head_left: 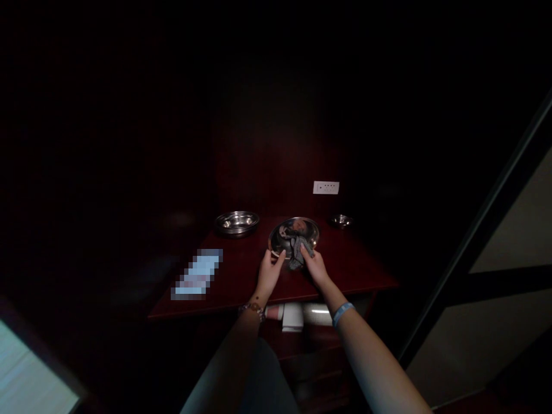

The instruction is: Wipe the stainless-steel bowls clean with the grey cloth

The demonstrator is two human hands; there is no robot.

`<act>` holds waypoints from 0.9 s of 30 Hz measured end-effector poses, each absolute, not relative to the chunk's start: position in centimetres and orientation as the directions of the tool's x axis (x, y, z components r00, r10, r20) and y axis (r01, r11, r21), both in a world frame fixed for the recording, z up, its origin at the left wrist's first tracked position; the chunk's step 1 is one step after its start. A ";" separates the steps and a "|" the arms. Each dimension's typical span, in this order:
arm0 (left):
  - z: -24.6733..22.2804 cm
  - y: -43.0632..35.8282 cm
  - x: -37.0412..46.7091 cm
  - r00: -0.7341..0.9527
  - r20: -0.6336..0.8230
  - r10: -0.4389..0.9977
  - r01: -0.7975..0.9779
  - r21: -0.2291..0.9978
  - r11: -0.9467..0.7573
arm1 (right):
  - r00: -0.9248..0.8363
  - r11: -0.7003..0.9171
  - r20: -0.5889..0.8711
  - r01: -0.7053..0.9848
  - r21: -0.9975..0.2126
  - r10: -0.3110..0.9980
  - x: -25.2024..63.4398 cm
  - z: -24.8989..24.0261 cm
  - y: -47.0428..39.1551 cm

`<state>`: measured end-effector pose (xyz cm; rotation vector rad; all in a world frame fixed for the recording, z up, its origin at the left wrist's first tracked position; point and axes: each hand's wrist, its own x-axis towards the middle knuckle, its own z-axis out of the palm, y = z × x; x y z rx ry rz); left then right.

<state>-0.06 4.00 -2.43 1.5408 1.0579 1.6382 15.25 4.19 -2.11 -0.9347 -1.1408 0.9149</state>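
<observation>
A shiny steel plate (pixel 284 244) is held tilted above the dark red table, its hollow face towards me. My left hand (pixel 271 267) grips the near left part of its rim, thumb over the edge. In my right hand (pixel 315 265) is a crumpled grey cloth (pixel 296 253), pressed against the plate's near right side. Fingers of both hands are partly hidden behind the plate and the cloth.
Stacked steel dishes (pixel 237 223) stand at the table's back left, and a small steel bowl (pixel 342 221) at the back right. A blurred-out flat item (pixel 198 275) lies at the left of the table (pixel 241 282). A white socket (pixel 326 187) is on the wall. Below the tabletop is a white roll (pixel 318 314).
</observation>
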 end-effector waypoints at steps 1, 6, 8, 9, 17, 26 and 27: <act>-2.4 4.0 0.1 -0.092 0.477 0.874 0.056 0.879 -0.474 | 0.164 0.331 0.310 -0.125 -0.935 0.937 15.2 -2.1 4.2; -2.6 4.3 0.4 -0.051 0.455 0.889 -0.051 0.888 -0.457 | 0.124 0.327 0.311 -0.137 -0.935 0.942 15.2 -2.1 4.3; -2.8 4.4 0.3 -0.027 0.432 0.902 -0.053 0.900 -0.433 | 0.101 0.324 0.311 -0.157 -0.933 0.945 15.1 -2.0 4.3; -2.8 4.4 0.2 -0.024 0.426 0.905 -0.053 0.903 -0.426 | 0.088 0.321 0.311 -0.169 -0.932 0.946 15.1 -1.9 4.2; -2.4 3.7 -0.1 -0.088 0.428 0.899 -0.011 0.902 -0.431 | 0.093 0.329 0.317 -0.175 -0.928 0.944 14.9 -2.1 4.5; -2.8 4.3 0.4 -0.088 0.422 0.902 -0.037 0.904 -0.426 | 0.153 0.384 0.365 -0.117 -0.916 0.918 15.2 -2.0 4.6; -2.9 4.3 0.4 -0.089 0.424 0.901 -0.026 0.904 -0.427 | 0.156 0.385 0.366 -0.119 -0.915 0.917 15.2 -2.0 4.6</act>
